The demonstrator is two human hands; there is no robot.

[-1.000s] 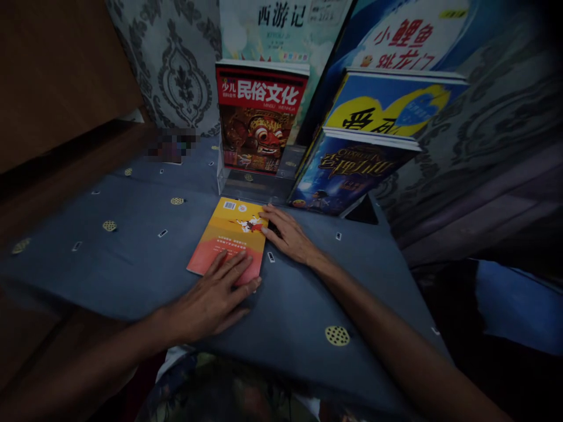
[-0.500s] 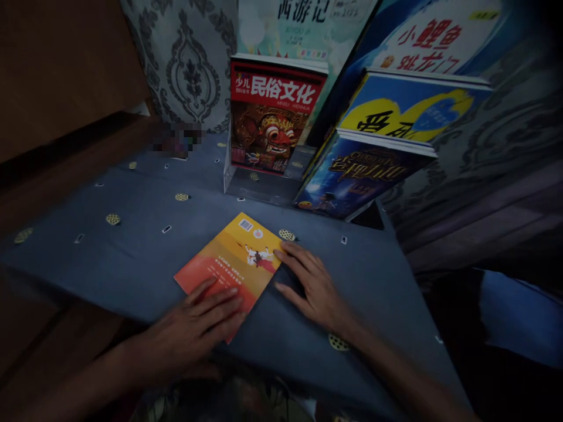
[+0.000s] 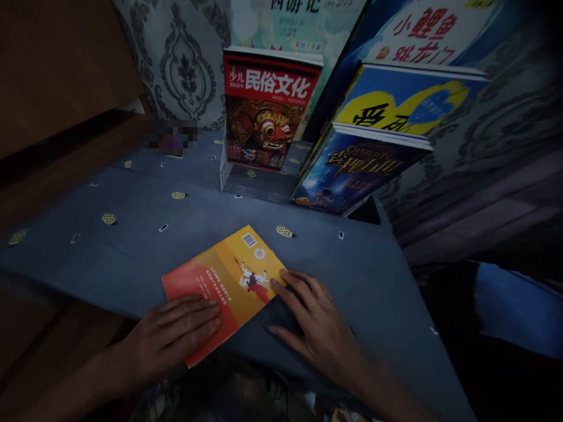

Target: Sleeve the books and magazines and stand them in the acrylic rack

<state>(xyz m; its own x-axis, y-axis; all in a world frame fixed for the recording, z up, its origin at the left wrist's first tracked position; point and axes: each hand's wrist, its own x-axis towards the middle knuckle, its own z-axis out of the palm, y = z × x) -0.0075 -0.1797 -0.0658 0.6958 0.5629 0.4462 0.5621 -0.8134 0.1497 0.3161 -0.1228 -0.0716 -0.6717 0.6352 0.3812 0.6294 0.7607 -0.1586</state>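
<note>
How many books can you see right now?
6. An orange book flat under both hands; a red one upright in the stand; two blue ones leaning right; two large ones behind. More may be hidden.

Booklet [image 3: 226, 287] under my hands: yellow fading to orange-red, white barcode patch, small red-and-white figures. Tablecloth [image 3: 132, 258] slate blue, dotted with yellow round motifs and tiny white marks. Standing magazine [image 3: 268, 111] red, white lettering, golden mask. Stacked books [image 3: 387, 135] blue with yellow. Curtain [image 3: 185, 64] grey, dark damask pattern.
</note>
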